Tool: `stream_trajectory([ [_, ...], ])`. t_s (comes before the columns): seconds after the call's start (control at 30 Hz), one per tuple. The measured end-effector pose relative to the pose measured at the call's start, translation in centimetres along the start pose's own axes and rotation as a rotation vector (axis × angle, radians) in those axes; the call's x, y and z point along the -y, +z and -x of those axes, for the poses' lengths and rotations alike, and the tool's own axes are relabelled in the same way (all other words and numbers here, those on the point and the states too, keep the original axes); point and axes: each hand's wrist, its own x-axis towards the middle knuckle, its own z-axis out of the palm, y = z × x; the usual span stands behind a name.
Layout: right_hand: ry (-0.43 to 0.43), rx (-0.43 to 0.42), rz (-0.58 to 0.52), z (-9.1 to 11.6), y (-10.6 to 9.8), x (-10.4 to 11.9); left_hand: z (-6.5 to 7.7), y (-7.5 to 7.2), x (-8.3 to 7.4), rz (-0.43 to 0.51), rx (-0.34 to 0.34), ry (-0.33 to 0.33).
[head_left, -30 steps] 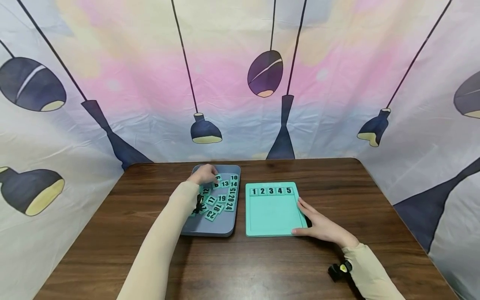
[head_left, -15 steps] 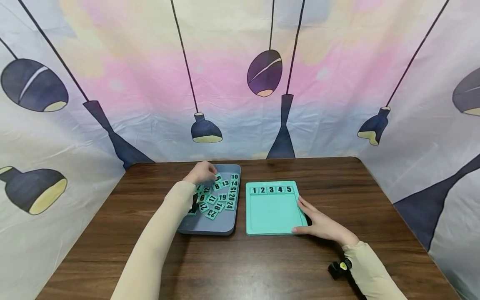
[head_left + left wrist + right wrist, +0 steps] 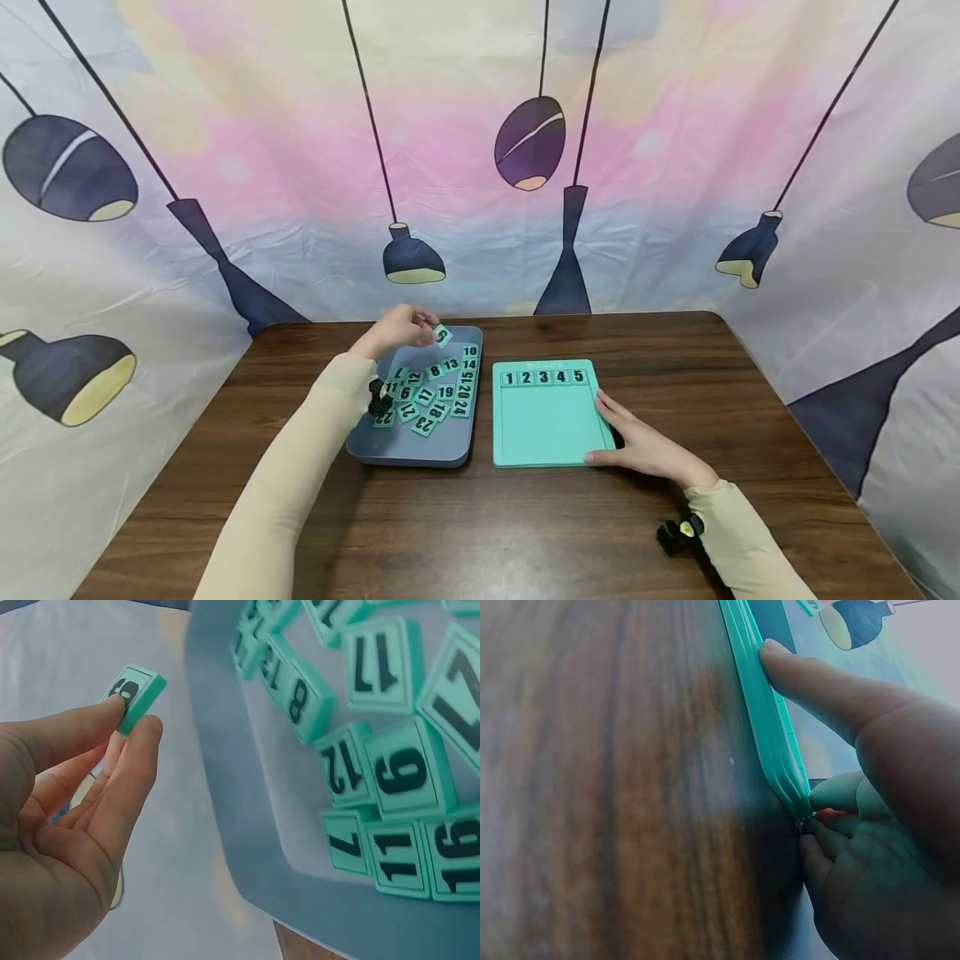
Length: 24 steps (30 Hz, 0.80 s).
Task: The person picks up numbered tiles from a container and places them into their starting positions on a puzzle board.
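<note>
My left hand [image 3: 407, 327] pinches a small green number tile [image 3: 132, 696] between thumb and fingertips, over the far end of the grey-blue tray [image 3: 420, 452]. Its numeral is partly behind the thumb and looks like a 9. Below, several green tiles lie in the tray, among them an 8 tile [image 3: 301, 700] and a 6 tile [image 3: 403, 769]. Right of the tray lies a flat turquoise number board [image 3: 551, 425] with tiles 1 to 5 in its top row [image 3: 543, 378]. My right hand [image 3: 651, 450] holds the board at its right side, thumb at the near right corner and fingers along the right edge.
The tray and board stand side by side on a dark wooden table [image 3: 450, 533], a narrow strip of wood between them. Behind the table's far edge hangs a cloth [image 3: 465, 167] printed with lamps. Each wrist wears a small black camera [image 3: 678, 535].
My left hand has lifted the tile from among the others and moved it up towards the tray's far edge. The right hand has stayed at the board.
</note>
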Motion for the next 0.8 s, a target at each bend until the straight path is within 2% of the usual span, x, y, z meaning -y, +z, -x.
stream_trajectory([
  [0.17, 0.006, 0.002, -0.014, 0.0, 0.0, 0.0, 0.3, 0.7, -1.0, 0.061, 0.01, 0.043],
  [0.3, -0.001, 0.003, -0.017, 0.0, 0.0, -0.1, 0.2, 2.0, -2.0, 0.084, 0.039, 0.092],
  [0.4, -0.003, 0.003, -0.013, -0.1, 0.1, -0.3, -0.1, 3.1, -2.7, 0.093, 0.039, 0.102],
  [0.63, 0.005, 0.006, -0.018, -0.1, 0.0, -0.4, -0.4, 6.4, -4.3, 0.161, 0.098, 0.085],
  [0.8, 0.007, 0.003, -0.018, -0.2, 0.0, -0.4, -0.6, 9.0, -4.4, 0.1, 0.156, 0.082],
])
